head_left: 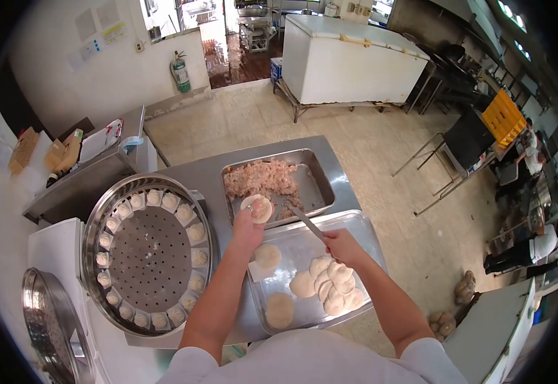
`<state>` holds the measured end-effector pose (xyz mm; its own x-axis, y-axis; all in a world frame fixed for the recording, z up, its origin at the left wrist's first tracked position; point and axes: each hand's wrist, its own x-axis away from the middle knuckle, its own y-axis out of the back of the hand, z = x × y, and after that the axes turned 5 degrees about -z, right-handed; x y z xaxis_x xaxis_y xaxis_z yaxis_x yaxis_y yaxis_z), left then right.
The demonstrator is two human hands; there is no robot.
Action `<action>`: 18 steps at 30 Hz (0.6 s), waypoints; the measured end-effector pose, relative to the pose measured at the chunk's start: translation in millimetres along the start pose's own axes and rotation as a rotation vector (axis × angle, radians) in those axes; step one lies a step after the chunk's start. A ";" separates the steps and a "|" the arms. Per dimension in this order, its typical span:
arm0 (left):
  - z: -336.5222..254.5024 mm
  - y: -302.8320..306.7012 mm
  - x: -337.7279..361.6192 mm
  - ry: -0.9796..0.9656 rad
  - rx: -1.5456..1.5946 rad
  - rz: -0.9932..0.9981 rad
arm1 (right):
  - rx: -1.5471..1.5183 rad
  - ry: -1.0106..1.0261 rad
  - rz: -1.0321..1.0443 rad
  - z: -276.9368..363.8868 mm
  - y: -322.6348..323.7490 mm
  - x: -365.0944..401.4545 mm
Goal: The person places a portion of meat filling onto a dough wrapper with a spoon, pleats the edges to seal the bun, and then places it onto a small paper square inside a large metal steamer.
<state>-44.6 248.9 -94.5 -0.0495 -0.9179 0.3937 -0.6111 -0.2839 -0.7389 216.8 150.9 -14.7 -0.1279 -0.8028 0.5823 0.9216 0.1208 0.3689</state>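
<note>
My left hand [247,229] holds up a round dough wrapper [265,215] with a little meat filling on it, over the near edge of a deep metal pan [320,182]. Pinkish filling [259,178] is heaped on the pan's left side. In my closed right hand [343,247] is the handle of a flat metal spatula [308,223]; its tip reaches into the pan near loose filling. Below, a shallow tray [371,256] carries a pile of overlapping dough wrappers [333,285] and separate ones, including a single wrapper [280,310] near its front edge.
A round perforated steamer tray [148,256] stands at left, ringed with several pleated buns [197,232] on paper squares. Another steamer piece [48,326] leans at far left. A white chest freezer [349,64] stands ahead. People [541,243] work at far right near a yellow crate [504,118].
</note>
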 end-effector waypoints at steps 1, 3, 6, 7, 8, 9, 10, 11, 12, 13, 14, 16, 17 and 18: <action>1.0 3.0 2.0 0.003 0.007 0.032 | 0.049 0.126 -0.096 -14.9 2.1 4.1; 1.2 3.8 8.5 0.007 0.014 0.098 | 0.139 0.380 -0.287 -33.0 2.3 15.3; 6.7 -10.6 30.4 0.069 0.032 0.075 | 0.265 0.729 -0.496 -27.2 -4.1 44.7; 7.5 -20.9 40.5 0.110 0.087 0.054 | 0.305 0.729 -0.507 -19.5 -7.1 56.7; 8.8 -31.5 51.4 0.152 0.140 0.033 | 0.342 0.728 -0.517 -10.7 -10.7 68.2; 11.2 -39.3 59.2 0.194 0.193 0.012 | 0.380 0.726 -0.527 -6.8 -14.2 75.1; 14.8 -43.0 64.8 0.190 0.178 0.069 | 0.418 0.767 -0.552 -11.2 -18.2 74.9; 18.1 -45.7 70.4 0.184 0.164 0.128 | 0.459 0.745 -0.547 -12.6 -21.0 80.3; 21.2 -47.7 75.7 0.178 0.151 0.186 | 0.501 0.723 -0.539 -13.9 -23.7 87.6; 23.9 -49.3 77.3 0.172 0.138 0.198 | 0.543 0.705 -0.532 -14.9 -23.9 94.4; 27.2 -49.3 77.7 0.166 0.125 0.207 | 0.565 0.689 -0.518 -17.9 -21.9 102.7; 29.2 -58.2 90.0 0.148 0.102 0.182 | 0.515 0.702 -0.558 -20.4 -13.8 116.8; 31.3 -63.2 95.9 0.137 0.088 0.152 | 0.487 0.707 -0.580 -22.5 -11.3 121.1; 32.6 -68.8 102.1 0.129 0.071 0.123 | 0.507 0.718 -0.595 -24.7 -10.2 122.5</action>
<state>18.2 165.7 -21.4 -0.2241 -0.9051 0.3613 -0.5372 -0.1946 -0.8207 200.7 36.8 35.0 -0.1087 -0.9494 -0.2948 0.4998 -0.3085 0.8093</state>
